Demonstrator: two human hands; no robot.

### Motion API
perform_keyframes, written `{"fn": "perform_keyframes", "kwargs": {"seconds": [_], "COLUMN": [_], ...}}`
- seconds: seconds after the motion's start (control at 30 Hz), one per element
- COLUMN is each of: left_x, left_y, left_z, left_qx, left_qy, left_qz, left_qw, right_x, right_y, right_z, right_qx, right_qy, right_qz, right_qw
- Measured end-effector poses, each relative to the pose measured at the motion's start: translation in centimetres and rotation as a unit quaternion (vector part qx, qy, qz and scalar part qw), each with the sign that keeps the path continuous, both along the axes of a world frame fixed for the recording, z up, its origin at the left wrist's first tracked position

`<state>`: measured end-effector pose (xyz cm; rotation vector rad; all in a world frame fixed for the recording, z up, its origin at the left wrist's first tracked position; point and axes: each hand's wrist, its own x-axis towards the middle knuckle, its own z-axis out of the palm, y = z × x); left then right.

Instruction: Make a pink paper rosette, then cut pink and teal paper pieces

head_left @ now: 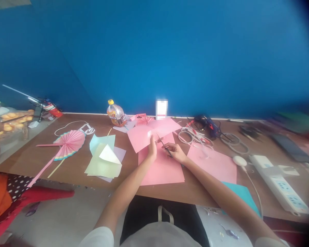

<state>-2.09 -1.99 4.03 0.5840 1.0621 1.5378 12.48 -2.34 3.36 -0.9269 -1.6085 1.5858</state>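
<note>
Head view: upright left hand holds paper; right hand grips scissors.

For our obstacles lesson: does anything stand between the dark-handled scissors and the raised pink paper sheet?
Nothing visible: the right hand holds the dark-handled scissors at the raised pink paper sheet; the left hand grips the sheet close beside the blades.

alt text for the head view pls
A person's left hand holds a pink sheet and the right hand holds scissors, above a brown table with a pleated pink fan, a bottle and a power strip.
</note>
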Motion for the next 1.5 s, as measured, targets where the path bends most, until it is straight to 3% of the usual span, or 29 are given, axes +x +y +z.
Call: {"fn": "perform_keyframes", "kwargs": {"seconds": [0.2, 0.8, 1.5], "left_x": [0.11, 0.01, -0.03], "left_y": [-0.19, -0.17, 0.14], "left_z": [0.54, 0.18, -0.39], "left_qx": [0.022, 0.002, 0.044], "left_qy": [-0.005, 0.029, 0.016], "left_qz": [-0.007, 0.002, 0.009], "left_qw": [1.0, 1.0, 0.999], "right_x": [-0.04, -0.11, 0.03], "right_y": [-0.02, -0.17, -0.05], "right_z": [0.12, 0.47, 0.26], "right_qx": [-0.003, -0.014, -0.014], "right_qy": [-0.001, 0.003, 0.004], "right_qz": [-0.007, -0.013, -0.007], "right_qw": [1.0, 1.0, 1.0]}}
